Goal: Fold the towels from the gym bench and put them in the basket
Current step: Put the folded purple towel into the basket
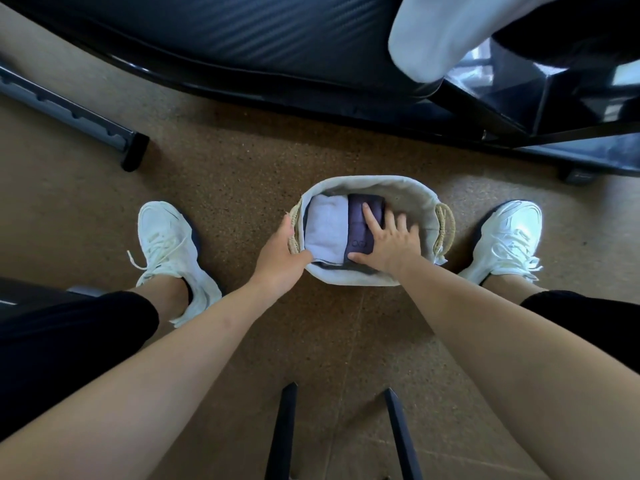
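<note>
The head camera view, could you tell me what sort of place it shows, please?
Probably a home gym or small gym: a padded black bench on a metal frame, speckled cork-like flooring, and a person in white trainers.

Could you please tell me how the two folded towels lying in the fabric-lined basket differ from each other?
The pale lavender folded towel is light, while the dark purple folded towel is much deeper in colour. The lavender one lies in the left part of the fabric-lined basket, uncovered; the dark one lies beside it on the right, with the right hand flat on it. The left hand grips the rim near the lavender one. Both are folded and lie side by side.
</note>
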The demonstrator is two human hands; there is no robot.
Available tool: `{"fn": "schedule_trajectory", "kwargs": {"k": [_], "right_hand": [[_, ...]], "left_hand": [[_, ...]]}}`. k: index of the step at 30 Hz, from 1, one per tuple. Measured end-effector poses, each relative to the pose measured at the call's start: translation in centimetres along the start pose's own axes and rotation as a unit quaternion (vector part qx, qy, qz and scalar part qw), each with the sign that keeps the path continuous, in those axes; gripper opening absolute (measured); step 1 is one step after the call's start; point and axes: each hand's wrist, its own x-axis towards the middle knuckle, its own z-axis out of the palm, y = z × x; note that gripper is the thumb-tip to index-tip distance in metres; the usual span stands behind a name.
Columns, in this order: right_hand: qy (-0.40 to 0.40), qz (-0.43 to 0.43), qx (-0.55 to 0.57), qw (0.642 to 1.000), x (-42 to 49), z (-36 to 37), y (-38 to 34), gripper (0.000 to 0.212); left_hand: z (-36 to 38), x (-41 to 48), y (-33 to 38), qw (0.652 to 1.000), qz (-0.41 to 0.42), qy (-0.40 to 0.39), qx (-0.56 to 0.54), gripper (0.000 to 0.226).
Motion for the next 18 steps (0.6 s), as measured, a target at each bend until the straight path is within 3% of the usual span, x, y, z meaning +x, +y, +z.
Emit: {"fn": "schedule_trajectory", "kwargs": {"k": [6, 11, 14, 18], "right_hand": [[-0.097, -0.009, 0.075, 0.992, -1.8, -5.4, 0.6, 0.1], [-0.152, -0.05, 0.071, 0.985, -5.2, -12.7, 0.8, 0.051], [-0.108, -0.065, 0.065, 0.99, -8.4, -17.9, 1.3, 0.037], [0.05, -0.074, 0.185, 0.979, -15.2, -25.1, 1.6, 0.025]], "left_hand": [[-0.8, -1.1, 1.7, 1.0, -0.022, 0.004, 0.016, 0.066], [-1.8, -3.6, 5.6, 1.0, -0.018, -0.006, -0.004, 0.042], [-2.3, -5.7, 8.2, 0.999, 0.021, 0.006, -0.037, 0.016], [-3.1, -8.9, 11.3, 0.993, 0.082, 0.009, -0.089, 0.016]]}}
